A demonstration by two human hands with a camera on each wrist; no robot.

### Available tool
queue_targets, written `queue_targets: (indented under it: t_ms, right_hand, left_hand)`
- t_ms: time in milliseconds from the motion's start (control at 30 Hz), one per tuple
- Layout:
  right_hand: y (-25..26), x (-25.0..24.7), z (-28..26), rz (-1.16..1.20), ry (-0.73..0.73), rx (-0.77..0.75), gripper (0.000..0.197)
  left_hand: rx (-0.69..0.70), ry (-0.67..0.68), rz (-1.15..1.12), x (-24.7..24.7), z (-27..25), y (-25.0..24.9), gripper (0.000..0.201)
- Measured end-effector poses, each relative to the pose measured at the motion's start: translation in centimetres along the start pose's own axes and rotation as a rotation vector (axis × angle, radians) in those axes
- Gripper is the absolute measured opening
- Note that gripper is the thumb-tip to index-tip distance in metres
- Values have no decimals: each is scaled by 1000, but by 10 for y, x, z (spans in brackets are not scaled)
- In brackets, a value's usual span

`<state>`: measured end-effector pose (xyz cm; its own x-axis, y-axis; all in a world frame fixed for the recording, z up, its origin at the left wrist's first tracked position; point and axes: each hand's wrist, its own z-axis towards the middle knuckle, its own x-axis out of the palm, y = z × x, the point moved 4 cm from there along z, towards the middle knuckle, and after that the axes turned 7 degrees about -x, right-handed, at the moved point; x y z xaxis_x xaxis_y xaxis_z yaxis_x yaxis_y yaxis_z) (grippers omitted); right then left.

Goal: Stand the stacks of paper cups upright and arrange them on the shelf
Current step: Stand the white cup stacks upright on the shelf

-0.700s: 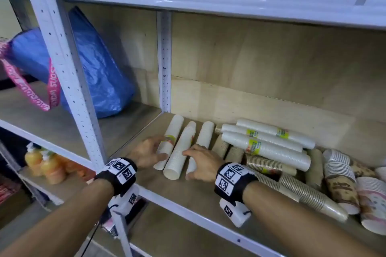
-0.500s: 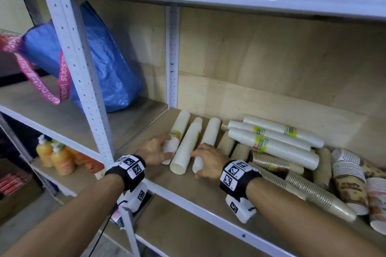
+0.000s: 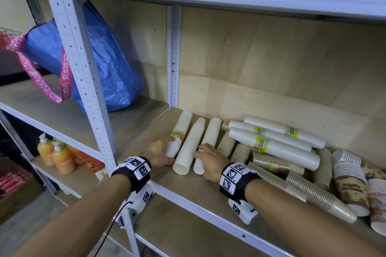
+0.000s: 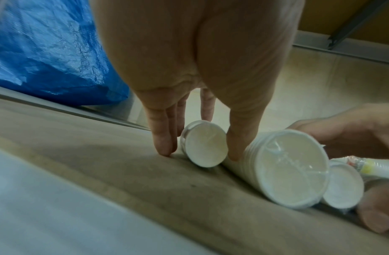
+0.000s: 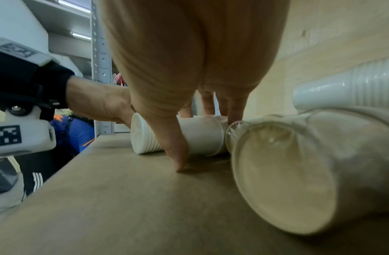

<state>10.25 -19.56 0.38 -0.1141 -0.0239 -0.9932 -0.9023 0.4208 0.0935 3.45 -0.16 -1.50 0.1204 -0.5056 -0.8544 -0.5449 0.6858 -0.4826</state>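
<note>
Shelf: wooden board in a white metal rack; all the cup stacks lie flat on it, none upright
Blue bag: on the neighbouring board, well to the left of the left hand, pink strap hanging down
Heap of stacks: to the right of the right hand — white sleeves with yellow-green labels on top, brown and patterned stacks beneath and beyond
Three white stacks: side by side between and under both hands, near ends toward the shelf's front edge
Left stack: the left hand grips its near end — fingers on the outer side reaching down to the board, thumb wedged against the middle stack
Right stack: the right hand lies over its near end, fingers curled across the top, thumb tip on the board at the near side
Orange bottles: on a lower board, below and left of the left hand
</note>
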Motion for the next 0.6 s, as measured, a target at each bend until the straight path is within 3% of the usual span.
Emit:
queue_targets:
  t_ms: [200, 333, 600]
  right_hand:
    - [1, -2, 2, -58, 11, -30, 53]
    - [-3, -10, 4, 31, -17, -15, 49]
    - [-7, -63, 12, 215, -295, -56, 37]
  left_hand:
    - [-29, 7, 24, -1, -4, -4, 90]
    - [-38, 11, 36, -2, 3, -2, 94]
    - [117, -104, 64, -43, -7, -30, 64]
